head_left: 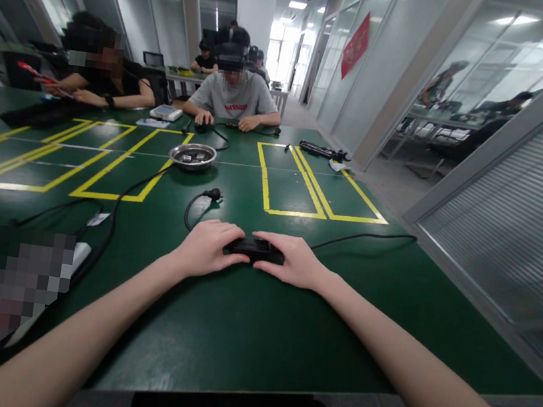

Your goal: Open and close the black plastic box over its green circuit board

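Observation:
A small black box-shaped device [253, 249] lies flat on the green table [253, 336] right in front of me. My left hand [209, 247] grips its left end with fingers curled over it. My right hand [288, 260] grips its right end the same way. A black cable runs from the device to the right [362, 238]. Another black cord with a plug [212, 194] curls just beyond my hands.
A metal bowl [192, 156] with small parts sits mid-table among yellow tape lines. A white power strip [76, 255] and cables lie at left. Two people sit at the far side; a black tool [320, 150] lies at far right. The table edge drops off on the right.

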Motion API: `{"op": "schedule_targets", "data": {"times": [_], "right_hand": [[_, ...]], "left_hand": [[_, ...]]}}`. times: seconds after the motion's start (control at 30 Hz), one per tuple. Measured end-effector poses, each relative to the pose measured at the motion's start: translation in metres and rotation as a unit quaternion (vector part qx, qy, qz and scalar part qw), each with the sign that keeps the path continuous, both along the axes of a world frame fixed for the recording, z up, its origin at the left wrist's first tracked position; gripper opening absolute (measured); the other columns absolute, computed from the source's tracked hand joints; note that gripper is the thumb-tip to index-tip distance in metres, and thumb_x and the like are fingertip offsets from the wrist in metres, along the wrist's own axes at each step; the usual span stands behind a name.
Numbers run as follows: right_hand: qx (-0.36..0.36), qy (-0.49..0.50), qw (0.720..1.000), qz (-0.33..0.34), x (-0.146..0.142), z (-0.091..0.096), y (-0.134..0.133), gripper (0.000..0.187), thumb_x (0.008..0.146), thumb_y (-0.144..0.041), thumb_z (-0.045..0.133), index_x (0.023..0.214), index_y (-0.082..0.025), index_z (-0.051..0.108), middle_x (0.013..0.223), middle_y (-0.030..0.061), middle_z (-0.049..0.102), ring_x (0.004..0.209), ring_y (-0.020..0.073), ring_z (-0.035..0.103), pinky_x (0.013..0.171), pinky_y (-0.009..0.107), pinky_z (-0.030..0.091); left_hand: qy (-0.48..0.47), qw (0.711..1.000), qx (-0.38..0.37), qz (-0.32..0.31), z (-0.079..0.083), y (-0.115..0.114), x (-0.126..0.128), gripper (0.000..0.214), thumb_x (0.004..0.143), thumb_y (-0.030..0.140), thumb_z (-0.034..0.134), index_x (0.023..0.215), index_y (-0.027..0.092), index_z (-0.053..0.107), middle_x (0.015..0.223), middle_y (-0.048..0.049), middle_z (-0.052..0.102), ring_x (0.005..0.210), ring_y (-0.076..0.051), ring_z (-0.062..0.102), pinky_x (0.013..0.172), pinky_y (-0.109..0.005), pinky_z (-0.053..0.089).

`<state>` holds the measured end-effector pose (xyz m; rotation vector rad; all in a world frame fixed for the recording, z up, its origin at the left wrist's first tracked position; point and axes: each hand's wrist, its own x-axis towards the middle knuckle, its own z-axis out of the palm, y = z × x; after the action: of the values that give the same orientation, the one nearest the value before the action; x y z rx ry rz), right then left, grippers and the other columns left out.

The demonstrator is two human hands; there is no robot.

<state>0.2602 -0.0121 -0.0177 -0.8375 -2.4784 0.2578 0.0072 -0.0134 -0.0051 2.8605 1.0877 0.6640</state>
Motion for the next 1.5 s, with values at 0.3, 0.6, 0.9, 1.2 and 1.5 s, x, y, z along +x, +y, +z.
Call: {"op": "schedule_targets", "data": {"times": [0.3, 0.6, 0.9, 1.2, 1.5], "right_hand": [[0.004, 0.015, 1.000, -0.012, 0.000, 0.001, -0.001, 0.030, 0.096, -0.039, 0.064, 0.120, -0.020, 0.067, 0.104, 0.0083, 0.077, 0.088, 0.0217, 0.073, 0.078, 0.030, 0.053], [-0.032, 0.114, 0.984, -0.135, 0.016, -0.013, 0.019, 0.034, 0.092, -0.040, 0.065, 0.119, -0.019, 0.068, 0.102, 0.0092, 0.077, 0.078, 0.0227, 0.071, 0.074, 0.035, 0.057], [0.063, 0.356, 0.832, -0.420, 0.096, -0.012, 0.076, 0.054, 0.089, -0.058, 0.053, 0.111, -0.011, 0.067, 0.098, 0.0139, 0.073, 0.090, 0.0269, 0.068, 0.082, 0.039, 0.055], [0.001, 0.140, 0.792, -0.594, 0.146, -0.030, 0.084, 0.044, 0.083, -0.048, 0.063, 0.109, -0.015, 0.073, 0.101, 0.0169, 0.074, 0.097, 0.0325, 0.067, 0.085, 0.041, 0.051], [0.112, 0.251, 0.733, -0.623, 0.162, -0.023, 0.084, 0.045, 0.085, -0.044, 0.054, 0.109, -0.010, 0.072, 0.102, 0.0190, 0.074, 0.093, 0.0328, 0.066, 0.083, 0.042, 0.050]], "left_hand": [[-0.014, 1.000, 0.022, -0.003, -0.005, -0.002, 0.003, 0.035, 0.100, 0.049, 0.057, 0.108, 0.017, 0.067, 0.093, -0.0082, 0.074, 0.084, -0.022, 0.070, 0.080, -0.034, 0.051], [-0.066, 0.994, 0.086, -0.028, 0.003, -0.003, 0.003, 0.036, 0.100, 0.034, 0.055, 0.131, 0.017, 0.063, 0.130, -0.0150, 0.069, 0.122, -0.029, 0.062, 0.103, -0.048, 0.050], [0.010, 0.997, -0.048, -0.059, -0.003, -0.002, 0.004, 0.023, 0.100, 0.029, 0.053, 0.106, 0.019, 0.073, 0.103, -0.0066, 0.077, 0.095, -0.020, 0.070, 0.083, -0.033, 0.057], [-0.003, 0.997, -0.057, -0.047, -0.004, -0.003, 0.006, 0.022, 0.099, 0.029, 0.055, 0.106, 0.019, 0.073, 0.106, -0.0059, 0.076, 0.100, -0.020, 0.068, 0.086, -0.033, 0.056], [-0.001, 0.997, -0.058, -0.044, -0.005, -0.003, 0.007, 0.020, 0.099, 0.029, 0.056, 0.105, 0.020, 0.073, 0.107, -0.0056, 0.075, 0.100, -0.020, 0.068, 0.086, -0.033, 0.056]]}}
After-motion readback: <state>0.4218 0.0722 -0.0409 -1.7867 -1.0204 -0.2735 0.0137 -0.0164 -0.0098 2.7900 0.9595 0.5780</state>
